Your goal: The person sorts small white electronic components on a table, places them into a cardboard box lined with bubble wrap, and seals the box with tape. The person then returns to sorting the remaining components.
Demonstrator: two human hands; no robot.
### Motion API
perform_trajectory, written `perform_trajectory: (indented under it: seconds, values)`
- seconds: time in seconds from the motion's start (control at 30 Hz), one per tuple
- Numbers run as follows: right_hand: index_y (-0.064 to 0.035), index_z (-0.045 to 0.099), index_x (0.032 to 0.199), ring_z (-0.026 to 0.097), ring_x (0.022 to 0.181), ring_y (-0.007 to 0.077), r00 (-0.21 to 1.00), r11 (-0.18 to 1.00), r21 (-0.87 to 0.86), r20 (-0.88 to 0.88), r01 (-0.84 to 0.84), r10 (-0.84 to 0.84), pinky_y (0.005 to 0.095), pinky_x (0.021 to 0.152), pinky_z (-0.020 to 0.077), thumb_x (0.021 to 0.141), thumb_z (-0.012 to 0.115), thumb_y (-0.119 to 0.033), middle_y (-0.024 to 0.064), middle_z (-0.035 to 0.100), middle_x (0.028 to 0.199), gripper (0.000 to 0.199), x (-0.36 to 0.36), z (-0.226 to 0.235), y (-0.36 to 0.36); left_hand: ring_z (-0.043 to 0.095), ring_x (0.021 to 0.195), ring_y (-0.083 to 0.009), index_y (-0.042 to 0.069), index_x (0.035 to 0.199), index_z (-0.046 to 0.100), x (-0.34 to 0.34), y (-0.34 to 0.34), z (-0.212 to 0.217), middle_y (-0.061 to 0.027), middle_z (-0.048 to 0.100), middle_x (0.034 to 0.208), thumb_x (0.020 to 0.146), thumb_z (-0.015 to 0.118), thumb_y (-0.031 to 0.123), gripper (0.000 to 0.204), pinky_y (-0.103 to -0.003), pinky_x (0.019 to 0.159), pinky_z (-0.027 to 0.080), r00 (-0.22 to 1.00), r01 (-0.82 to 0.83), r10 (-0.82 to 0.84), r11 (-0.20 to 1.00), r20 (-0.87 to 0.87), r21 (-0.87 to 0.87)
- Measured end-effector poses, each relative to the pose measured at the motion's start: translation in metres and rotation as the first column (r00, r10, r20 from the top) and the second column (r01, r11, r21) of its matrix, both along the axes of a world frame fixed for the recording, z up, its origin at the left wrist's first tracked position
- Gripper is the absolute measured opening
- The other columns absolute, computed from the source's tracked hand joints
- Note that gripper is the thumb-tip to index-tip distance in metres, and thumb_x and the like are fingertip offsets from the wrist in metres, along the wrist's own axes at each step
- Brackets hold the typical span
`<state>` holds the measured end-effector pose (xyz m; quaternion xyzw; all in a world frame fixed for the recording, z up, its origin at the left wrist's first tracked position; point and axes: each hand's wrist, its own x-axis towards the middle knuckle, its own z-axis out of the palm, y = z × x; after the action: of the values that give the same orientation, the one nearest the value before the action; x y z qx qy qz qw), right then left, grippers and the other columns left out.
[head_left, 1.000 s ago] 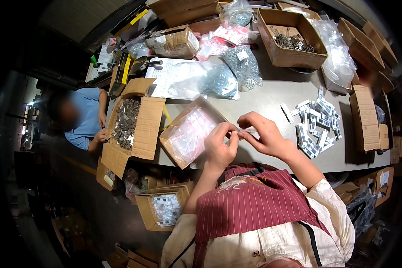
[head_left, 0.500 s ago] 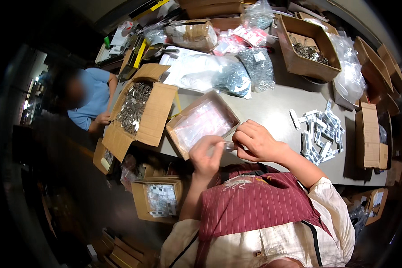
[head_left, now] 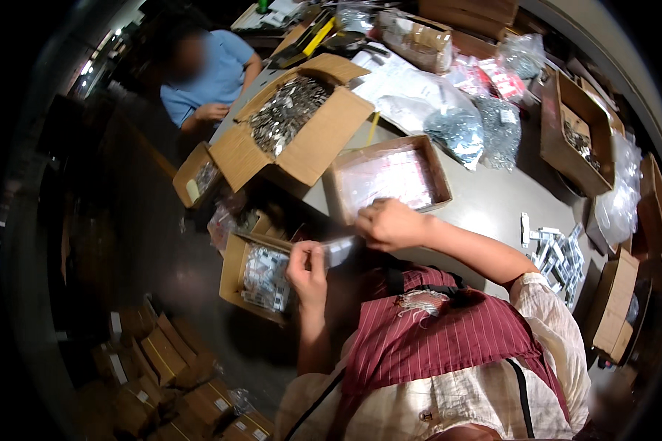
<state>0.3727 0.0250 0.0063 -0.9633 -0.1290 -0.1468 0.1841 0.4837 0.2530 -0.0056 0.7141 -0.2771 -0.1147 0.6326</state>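
Note:
My left hand pinches a small clear plastic bag with something whitish inside, blurred by motion. Its place is beside an open carton holding several bagged white and grey metal parts. With fingers curled, my right hand is over the near edge of a shallow cardboard box. That box contains flat clear bags with red print. The bag's far end comes close to my right fingertips; whether they grip it is hidden.
A large open carton of small metal parts stands at the table's left corner. Beyond it sits a person in blue. Loose white metal pieces lie on the right. Filled plastic bags lie at the back, and cartons stand lower left.
My left hand has moved down and left with the bag, toward the carton of bagged parts. My right hand is now at the shallow box's near edge. The whole view has shifted and turned.

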Motion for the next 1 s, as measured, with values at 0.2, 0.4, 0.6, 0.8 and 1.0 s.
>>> perform_trajectory:
  seconds: [0.2,0.4,0.6,0.8,1.0]
  values:
    - [-0.0002,0.061,0.101,0.066,0.091,0.0351,0.812,0.813,-0.181,-0.101,0.554,-0.575,0.0445,0.079,0.0551,0.079,0.072,-0.028,0.0177,0.064,0.098,0.037,0.024,-0.065,-0.070,0.059,0.081,-0.0131,0.000,0.099,0.057,0.052,0.073,-0.049,-0.0063,0.062,0.089,0.098,0.059,0.004,0.004,-0.026,0.074,0.048,0.910,-0.410,0.413,0.908,0.031,-0.084]
    - [-0.0016,0.063,0.095,0.068,0.088,0.0387,0.805,0.827,-0.047,-0.207,0.560,-0.556,0.0471,0.075,0.0536,0.087,0.061,-0.016,0.0197,0.066,0.092,0.017,-0.001,-0.094,-0.105,0.064,0.093,-0.0168,-0.001,0.102,0.058,0.076,0.112,-0.082,-0.0103,0.067,0.099,0.098,0.059,0.002,0.005,-0.029,0.086,0.051,0.854,-0.513,0.519,0.848,0.017,-0.135]
    - [-0.0002,0.071,0.113,0.068,0.095,0.0323,0.773,0.642,0.433,-0.396,0.633,-0.496,0.0380,0.085,0.0515,0.103,0.056,-0.032,0.0210,0.069,0.112,0.036,-0.026,-0.062,-0.106,0.064,0.100,-0.0182,0.000,0.110,0.061,0.028,0.008,-0.051,-0.0089,0.068,0.106,0.098,0.059,0.006,0.013,-0.031,0.090,0.050,0.970,-0.240,0.240,0.971,0.039,-0.025]
    - [-0.0078,0.054,0.144,0.037,0.143,0.0200,0.926,0.244,0.899,-0.321,0.363,-0.197,0.0364,0.119,0.0241,0.106,0.047,-0.043,0.0083,0.047,0.153,0.052,-0.065,-0.005,-0.074,0.064,0.105,-0.0200,-0.001,0.124,0.057,-0.018,-0.090,-0.010,-0.0128,0.067,0.117,0.102,0.058,0.016,0.028,-0.031,0.089,0.051,0.982,0.178,-0.180,0.984,0.063,0.031]
    - [-0.0049,0.048,0.149,0.018,0.154,0.0258,0.942,0.126,0.950,-0.257,0.287,-0.214,0.0420,0.123,0.0121,0.103,0.044,-0.057,0.0116,0.037,0.160,0.070,-0.118,0.001,-0.045,0.063,0.097,-0.0162,0.000,0.134,0.048,-0.054,-0.158,0.003,-0.0137,0.063,0.117,0.102,0.061,0.024,0.042,-0.030,0.075,0.054,0.593,0.522,-0.559,0.815,-0.580,-0.252]
